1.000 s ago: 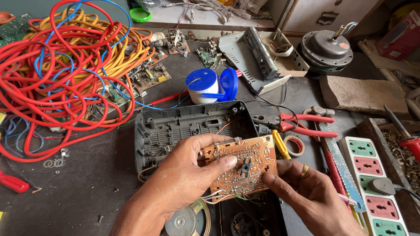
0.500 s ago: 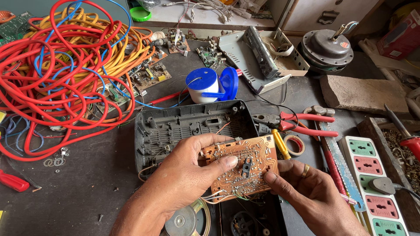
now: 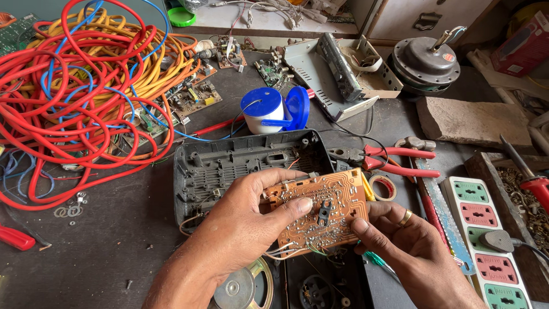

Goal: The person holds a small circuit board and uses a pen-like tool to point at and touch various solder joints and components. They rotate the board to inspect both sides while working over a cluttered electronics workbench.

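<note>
Both hands hold a brown circuit board (image 3: pixel 319 210), solder side up, over an open dark grey plastic case (image 3: pixel 229 166) on the counter (image 3: pixel 103 252). The left hand (image 3: pixel 240 229) grips the board's left edge, its fingers clamped on it, with the thumb (image 3: pixel 294 207) pressed flat on the copper face and the other fingers curled over the top edge. The right hand (image 3: pixel 409 246) takes the board's lower right corner; its fingers are closed on the edge, thumb tip on the face, and a ring (image 3: pixel 405 217) shows on one finger. A small black part (image 3: pixel 323 213) sits in the middle of the board, between the two thumbs. Thin wires (image 3: pixel 286 252) trail from the board's lower edge down toward the case.

A round speaker (image 3: pixel 243 286) lies below the left wrist. Just right of the board are a roll of tape (image 3: pixel 383 186) and red-handled pliers (image 3: pixel 394 160). Farther right lies a white power strip (image 3: pixel 486 240) with coloured sockets. Behind the case stands a white tub with an open blue lid (image 3: pixel 269 109). A large tangle of red, yellow and blue cable (image 3: pixel 86 86) fills the counter's left side.
</note>
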